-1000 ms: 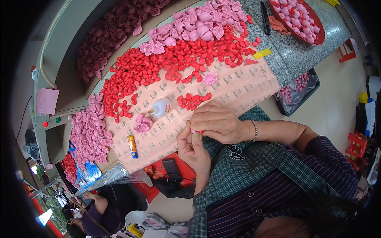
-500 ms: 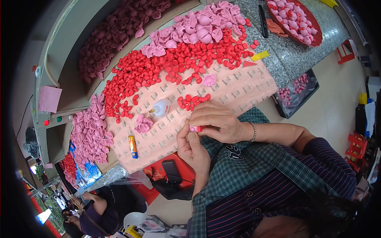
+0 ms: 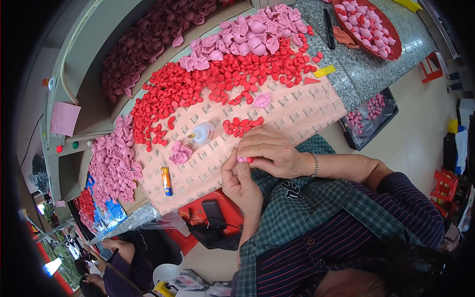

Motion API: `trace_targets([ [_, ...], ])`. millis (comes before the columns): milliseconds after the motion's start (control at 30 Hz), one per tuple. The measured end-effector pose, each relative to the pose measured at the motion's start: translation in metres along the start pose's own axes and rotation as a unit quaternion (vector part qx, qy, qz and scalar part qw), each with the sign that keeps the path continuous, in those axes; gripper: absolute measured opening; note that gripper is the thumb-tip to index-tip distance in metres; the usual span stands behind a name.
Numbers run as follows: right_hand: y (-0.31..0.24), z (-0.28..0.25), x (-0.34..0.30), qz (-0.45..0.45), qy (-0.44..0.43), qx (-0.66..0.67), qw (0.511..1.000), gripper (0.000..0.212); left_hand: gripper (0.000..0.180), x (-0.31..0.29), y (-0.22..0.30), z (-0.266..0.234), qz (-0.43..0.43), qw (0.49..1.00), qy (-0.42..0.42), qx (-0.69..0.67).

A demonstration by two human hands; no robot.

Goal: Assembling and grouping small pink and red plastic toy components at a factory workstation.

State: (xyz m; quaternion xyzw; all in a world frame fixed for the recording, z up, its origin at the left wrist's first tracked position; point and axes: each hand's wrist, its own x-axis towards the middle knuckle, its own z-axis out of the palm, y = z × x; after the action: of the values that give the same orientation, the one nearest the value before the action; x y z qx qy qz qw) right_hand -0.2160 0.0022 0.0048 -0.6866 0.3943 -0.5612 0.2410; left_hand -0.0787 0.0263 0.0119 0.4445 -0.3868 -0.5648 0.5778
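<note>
Above the near edge of the pink mat (image 3: 213, 168), both my hands meet around a small pink and red moulded piece (image 3: 242, 159). My left hand (image 3: 238, 180) pinches its pink part with thumb and fingertips. My right hand (image 3: 277, 152) closes over the red end, fingers partly covering it. Just beyond my fingers lies a small group of red pieces (image 3: 241, 126). Left of that group, a white squeeze bottle (image 3: 203, 132) lies with its nozzle beside a few pink shells (image 3: 180, 152). A single pink shell (image 3: 262, 100) rests farther up the mat.
Red pieces (image 3: 198, 81) and pink shells (image 3: 252, 34) are heaped along the far edge, more shells (image 3: 114, 163) at left. A yellow-blue tube (image 3: 166, 182) lies on the mat. A red bowl (image 3: 393, 55) and black knife (image 3: 328, 27) sit far right. Another person (image 3: 118, 267) works at lower left.
The view has shifted slightly. My hands keep the same pinch on the small piece, with only a slight movement of the fingers.
</note>
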Motion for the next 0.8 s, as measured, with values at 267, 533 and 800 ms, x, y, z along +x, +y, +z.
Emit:
trace_targets([
  [267,0.0026,0.0001,-0.0025,-0.008,-0.027,-0.037,0.999,0.029,0.031,-0.0001,0.0005,-0.0013,-0.004,1.000,0.011,0.007],
  [533,0.0023,-0.0010,-0.0029,-0.006,-0.024,-0.034,0.999,0.029,0.031,-0.0010,0.0018,-0.0012,-0.011,1.000,0.006,-0.003],
  [800,-0.0008,-0.0009,0.0002,0.014,-0.016,-0.021,1.000,0.028,0.029,0.0018,-0.0018,-0.0074,-0.011,0.998,-0.016,-0.062],
])
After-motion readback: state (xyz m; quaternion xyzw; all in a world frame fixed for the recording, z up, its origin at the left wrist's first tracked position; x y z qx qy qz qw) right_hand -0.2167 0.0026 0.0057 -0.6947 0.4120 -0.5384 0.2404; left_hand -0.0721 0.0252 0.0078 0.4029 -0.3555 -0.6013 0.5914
